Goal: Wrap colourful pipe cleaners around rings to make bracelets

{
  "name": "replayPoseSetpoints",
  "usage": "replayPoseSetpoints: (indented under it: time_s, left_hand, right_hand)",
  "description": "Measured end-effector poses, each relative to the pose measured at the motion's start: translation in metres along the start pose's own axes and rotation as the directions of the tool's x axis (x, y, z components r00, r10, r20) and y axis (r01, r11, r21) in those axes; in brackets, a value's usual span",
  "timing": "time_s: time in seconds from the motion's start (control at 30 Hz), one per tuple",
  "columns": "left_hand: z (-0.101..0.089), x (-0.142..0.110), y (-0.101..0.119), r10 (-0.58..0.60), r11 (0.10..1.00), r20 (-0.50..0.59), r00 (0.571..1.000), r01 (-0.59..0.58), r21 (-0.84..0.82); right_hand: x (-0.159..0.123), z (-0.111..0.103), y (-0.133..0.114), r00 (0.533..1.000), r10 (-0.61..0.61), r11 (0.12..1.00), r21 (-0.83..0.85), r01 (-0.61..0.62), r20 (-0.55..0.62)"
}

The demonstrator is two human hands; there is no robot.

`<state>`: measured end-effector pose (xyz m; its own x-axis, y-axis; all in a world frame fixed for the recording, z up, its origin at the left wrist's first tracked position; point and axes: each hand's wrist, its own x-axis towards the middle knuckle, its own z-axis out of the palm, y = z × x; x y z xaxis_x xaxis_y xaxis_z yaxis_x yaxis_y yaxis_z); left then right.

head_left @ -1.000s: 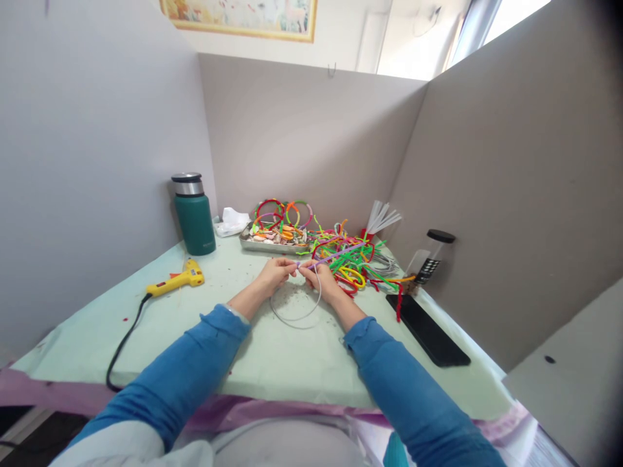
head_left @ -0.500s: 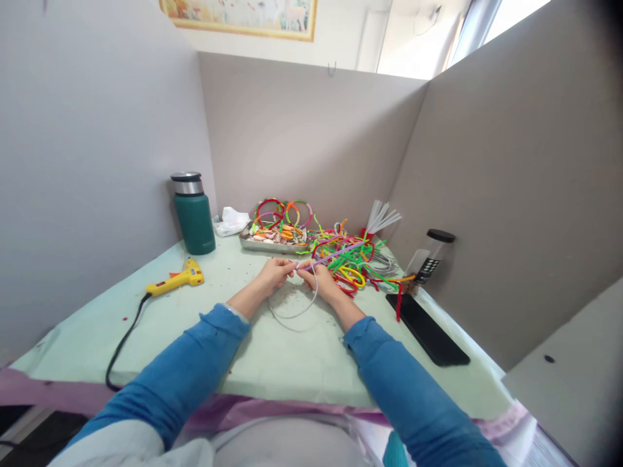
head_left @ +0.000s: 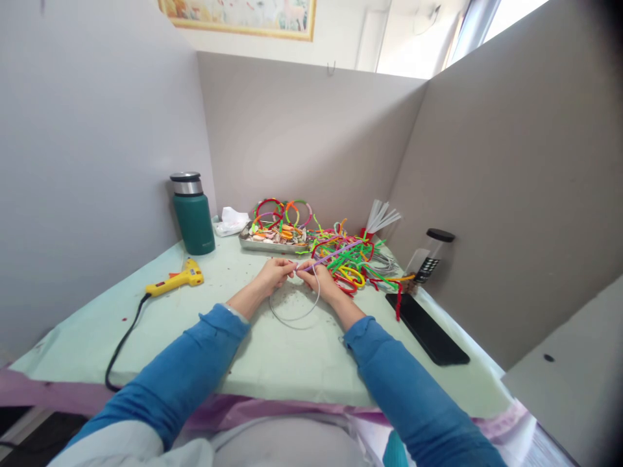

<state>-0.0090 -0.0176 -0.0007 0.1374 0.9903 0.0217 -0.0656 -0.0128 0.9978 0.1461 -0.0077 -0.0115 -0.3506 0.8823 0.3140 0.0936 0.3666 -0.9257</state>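
Note:
Close together over the middle of the table, my two hands meet fingertip to fingertip. My left hand [head_left: 276, 274] pinches a thin pale wire ring [head_left: 296, 319], whose loop hangs below the fingers. My right hand [head_left: 317, 277] is closed on a purple pipe cleaner [head_left: 335, 253], which sticks out up and to the right past the hand. One end of the pipe cleaner meets the wire between the fingertips; whether it is wound round the wire is too small to tell. Behind my right hand lies a tangled heap of coloured pipe cleaners [head_left: 363, 259].
A yellow glue gun [head_left: 175, 280] with a black cord and a green bottle [head_left: 193, 217] stand left. At the back are a metal tray [head_left: 272, 246] of small pieces, wrapped rings [head_left: 268, 211] and white sticks [head_left: 382, 217]. Right are a black phone [head_left: 428, 329] and a clear jar [head_left: 433, 253]. Grey partitions enclose the table.
The wire loop has swung slightly to the right beneath my hands. The pipe cleaner's free end has dipped a little; both hands keep their grip in nearly the same place.

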Motion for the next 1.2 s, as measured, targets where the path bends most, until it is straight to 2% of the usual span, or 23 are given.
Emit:
replayPoseSetpoints:
  time_s: [0.13,0.27,0.5,0.77,1.2]
  left_hand:
    - [0.0,0.002,-0.002,-0.013,1.0,-0.025,1.0,0.012,-0.01]
    - [0.001,0.001,0.0,-0.017,1.0,-0.042,0.999,0.017,-0.001]
    - [0.003,-0.002,0.001,-0.055,0.993,-0.08,0.995,0.062,0.095]
    - [-0.001,0.0,-0.003,-0.082,0.986,-0.046,0.996,0.088,0.142]
    - [-0.001,0.001,-0.004,-0.102,0.976,-0.029,0.994,0.106,0.191]
  right_hand:
    - [0.003,0.0,0.008,1.0,0.012,1.0,0.008,-0.012,0.023]
    - [0.004,0.0,0.013,0.999,-0.046,0.998,-0.036,0.047,0.022]
    - [0.006,0.0,0.01,0.997,-0.072,0.997,-0.033,0.072,0.01]
    - [0.006,0.0,0.009,0.999,-0.054,0.996,-0.073,0.053,-0.007]
    - [0.015,-0.002,0.024,0.989,-0.135,0.972,-0.2,0.122,-0.055]
